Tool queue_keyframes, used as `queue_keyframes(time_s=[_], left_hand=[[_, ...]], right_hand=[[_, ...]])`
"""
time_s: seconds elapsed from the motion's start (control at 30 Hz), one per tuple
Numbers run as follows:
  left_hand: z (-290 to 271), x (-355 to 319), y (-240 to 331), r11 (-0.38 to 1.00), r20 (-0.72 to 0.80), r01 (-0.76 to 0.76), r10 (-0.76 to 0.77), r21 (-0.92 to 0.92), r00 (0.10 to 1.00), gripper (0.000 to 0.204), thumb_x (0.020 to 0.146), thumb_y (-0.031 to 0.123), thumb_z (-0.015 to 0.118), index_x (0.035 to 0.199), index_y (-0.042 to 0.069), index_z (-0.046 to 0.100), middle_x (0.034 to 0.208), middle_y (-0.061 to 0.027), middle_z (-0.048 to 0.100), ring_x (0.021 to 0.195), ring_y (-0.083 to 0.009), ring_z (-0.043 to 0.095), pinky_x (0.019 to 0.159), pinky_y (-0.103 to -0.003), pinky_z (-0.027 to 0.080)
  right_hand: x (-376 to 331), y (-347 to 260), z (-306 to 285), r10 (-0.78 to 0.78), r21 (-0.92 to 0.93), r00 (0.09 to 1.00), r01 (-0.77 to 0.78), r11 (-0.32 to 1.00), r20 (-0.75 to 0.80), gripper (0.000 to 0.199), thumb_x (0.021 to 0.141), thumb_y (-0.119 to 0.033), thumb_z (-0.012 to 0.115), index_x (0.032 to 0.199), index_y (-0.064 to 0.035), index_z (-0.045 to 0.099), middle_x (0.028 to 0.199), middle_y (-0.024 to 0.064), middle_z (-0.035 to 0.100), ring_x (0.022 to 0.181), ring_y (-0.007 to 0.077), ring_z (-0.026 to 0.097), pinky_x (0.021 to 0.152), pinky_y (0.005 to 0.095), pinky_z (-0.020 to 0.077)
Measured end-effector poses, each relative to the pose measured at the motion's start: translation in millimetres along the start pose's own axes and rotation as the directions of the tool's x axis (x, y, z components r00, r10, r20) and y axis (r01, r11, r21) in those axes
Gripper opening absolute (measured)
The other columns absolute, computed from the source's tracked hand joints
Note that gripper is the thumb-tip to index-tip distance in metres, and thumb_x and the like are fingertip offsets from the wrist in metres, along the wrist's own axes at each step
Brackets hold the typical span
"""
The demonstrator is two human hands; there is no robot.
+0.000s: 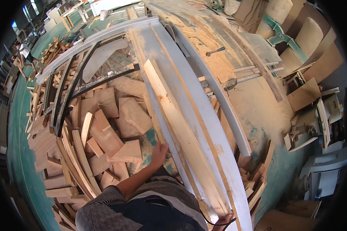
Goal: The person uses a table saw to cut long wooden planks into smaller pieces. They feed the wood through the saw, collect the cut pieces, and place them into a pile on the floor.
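Note:
A long pale wooden plank [177, 119] lies lengthwise on a grey sliding saw table [208, 115], running from near my body away to the upper left. My right hand [224, 220] is at the bottom edge of the view, its fingers curled on the plank's near end; most of the hand is hidden. My left hand [158, 151] is stretched forward with its fingers apart, beside the table's left edge and just left of the plank. It holds nothing. Whether it touches the table edge is unclear.
A big heap of wooden offcuts [112, 131] and curved strips fills the floor on my left. A grey curved rail [223, 100] runs along the table's right side. Sawdust covers the machine top [216, 57]. Cardboard pieces [304, 94] and white machines stand at the right.

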State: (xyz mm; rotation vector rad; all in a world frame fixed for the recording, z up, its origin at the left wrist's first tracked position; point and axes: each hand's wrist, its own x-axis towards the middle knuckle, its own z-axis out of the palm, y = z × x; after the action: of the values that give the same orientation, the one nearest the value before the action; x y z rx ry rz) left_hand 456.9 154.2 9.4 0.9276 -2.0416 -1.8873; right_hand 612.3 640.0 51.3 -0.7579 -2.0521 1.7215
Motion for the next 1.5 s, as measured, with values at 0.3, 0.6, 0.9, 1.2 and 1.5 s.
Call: queue_keyframes(time_s=[0.3,0.6,0.9,1.2,1.5], left_hand=[[4,24,41,0.916,0.085,0.080,-0.050,-0.393,0.995,0.031,0.105,0.035,0.057,0.103,0.004,0.056,0.090,0.0004,0.054,0.081,-0.0095,0.050,0.071,-0.029,0.044],[21,25,37,0.821,0.294,0.297,-0.166,-0.487,0.941,0.033,0.105,0.038,0.056,0.112,0.006,0.059,0.100,-0.0033,0.064,0.091,-0.0151,0.062,0.083,-0.033,0.051],[54,26,70,0.531,0.533,0.587,-0.273,-0.611,0.801,0.049,0.098,0.036,0.067,0.132,0.003,0.055,0.119,-0.0074,0.066,0.104,-0.0217,0.067,0.090,-0.039,0.056],[85,86,109,0.730,0.448,0.476,-0.257,-0.490,0.856,0.053,0.090,0.033,0.076,0.127,0.002,0.056,0.115,-0.0080,0.067,0.099,-0.0202,0.068,0.081,-0.035,0.057],[176,205,161,0.900,0.108,0.181,-0.150,-0.396,0.983,0.056,0.079,0.037,0.080,0.112,-0.004,0.063,0.101,-0.0133,0.071,0.093,-0.0242,0.068,0.079,-0.037,0.052]], right_hand=[[22,13,-44,-0.265,-0.364,0.964,0.237,0.901,-0.028,0.039,0.099,-0.024,0.061,0.121,0.0081,0.059,0.085,0.0186,0.064,0.073,0.0350,0.062,0.065,0.0426,0.0521],[8,-20,-53,-0.068,-0.319,0.994,0.037,0.947,-0.086,0.039,0.100,-0.026,0.062,0.122,0.0070,0.058,0.084,0.0165,0.064,0.072,0.0312,0.061,0.063,0.0396,0.0509],[-4,-33,-53,0.053,-0.269,0.989,-0.089,0.959,-0.137,0.040,0.100,-0.027,0.062,0.123,0.0060,0.058,0.083,0.0144,0.063,0.071,0.0273,0.060,0.061,0.0366,0.0497],[15,-44,-45,0.235,-0.161,0.970,-0.242,0.957,-0.064,0.041,0.101,-0.029,0.062,0.124,0.0050,0.057,0.083,0.0122,0.063,0.069,0.0235,0.059,0.059,0.0336,0.0485],[96,-74,66,0.359,0.032,0.933,-0.359,0.933,0.024,0.041,0.093,-0.038,0.069,0.110,-0.0011,0.062,0.066,0.0046,0.059,0.060,0.0158,0.062,0.052,0.0289,0.0496]])
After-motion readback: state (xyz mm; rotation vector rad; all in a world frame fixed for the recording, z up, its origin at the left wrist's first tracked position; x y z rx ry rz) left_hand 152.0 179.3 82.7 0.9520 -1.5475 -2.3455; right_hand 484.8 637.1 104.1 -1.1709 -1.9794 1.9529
